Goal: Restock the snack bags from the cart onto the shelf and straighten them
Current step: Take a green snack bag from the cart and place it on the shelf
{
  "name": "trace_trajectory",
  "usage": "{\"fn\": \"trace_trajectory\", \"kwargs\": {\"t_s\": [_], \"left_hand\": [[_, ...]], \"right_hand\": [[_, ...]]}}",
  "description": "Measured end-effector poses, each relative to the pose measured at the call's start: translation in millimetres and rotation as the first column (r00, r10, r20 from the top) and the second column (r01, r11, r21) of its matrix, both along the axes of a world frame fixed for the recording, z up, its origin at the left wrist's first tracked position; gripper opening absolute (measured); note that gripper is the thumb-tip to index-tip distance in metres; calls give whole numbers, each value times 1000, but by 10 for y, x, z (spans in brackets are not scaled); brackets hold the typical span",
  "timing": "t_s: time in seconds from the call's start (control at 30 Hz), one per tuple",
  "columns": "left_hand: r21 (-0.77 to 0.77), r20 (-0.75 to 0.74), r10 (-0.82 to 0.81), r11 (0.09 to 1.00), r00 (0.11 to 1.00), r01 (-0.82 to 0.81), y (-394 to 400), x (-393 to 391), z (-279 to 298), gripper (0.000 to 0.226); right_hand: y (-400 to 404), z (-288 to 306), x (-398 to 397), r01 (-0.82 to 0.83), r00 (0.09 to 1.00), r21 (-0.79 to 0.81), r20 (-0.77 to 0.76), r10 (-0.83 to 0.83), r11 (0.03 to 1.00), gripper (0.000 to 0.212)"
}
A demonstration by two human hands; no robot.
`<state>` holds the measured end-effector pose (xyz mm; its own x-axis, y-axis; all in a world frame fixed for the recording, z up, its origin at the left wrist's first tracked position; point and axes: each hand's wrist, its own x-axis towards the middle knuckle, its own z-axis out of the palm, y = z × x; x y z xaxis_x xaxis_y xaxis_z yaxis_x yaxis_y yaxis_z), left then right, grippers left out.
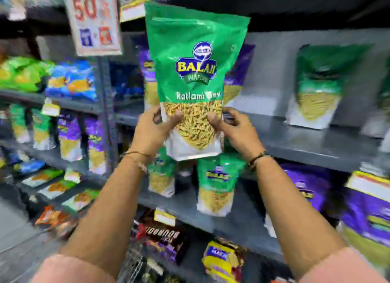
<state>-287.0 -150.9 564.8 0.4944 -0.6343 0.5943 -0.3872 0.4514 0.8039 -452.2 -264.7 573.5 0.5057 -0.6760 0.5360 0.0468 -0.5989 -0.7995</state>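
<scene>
Before a grey shelf (306, 143) we grip a green bag (193, 71) by its lower corners, left hand (155, 128) and right hand (234, 128) closed on it, upright, its clear window showing yellow sev, above smaller green bags (215, 183).

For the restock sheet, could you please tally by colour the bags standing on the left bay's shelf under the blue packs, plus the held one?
Green standing bags: 2
Purple standing bags: 2
Held green bag: 1
Total: 5
</scene>
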Motion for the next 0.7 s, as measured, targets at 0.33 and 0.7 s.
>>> {"fn": "trace_trajectory", "kwargs": {"t_s": [0.33,0.7], "left_hand": [[19,89,-416,909,905,416,-1476,-1949,461,54],[105,42,-528,847,848,522,-2485,-2818,103,62]], "right_hand": [[-735,378,-1976,447,887,21,120,-446,894,39],[-1361,19,-2817,642,764,4,-89,-640,766,52]]}}
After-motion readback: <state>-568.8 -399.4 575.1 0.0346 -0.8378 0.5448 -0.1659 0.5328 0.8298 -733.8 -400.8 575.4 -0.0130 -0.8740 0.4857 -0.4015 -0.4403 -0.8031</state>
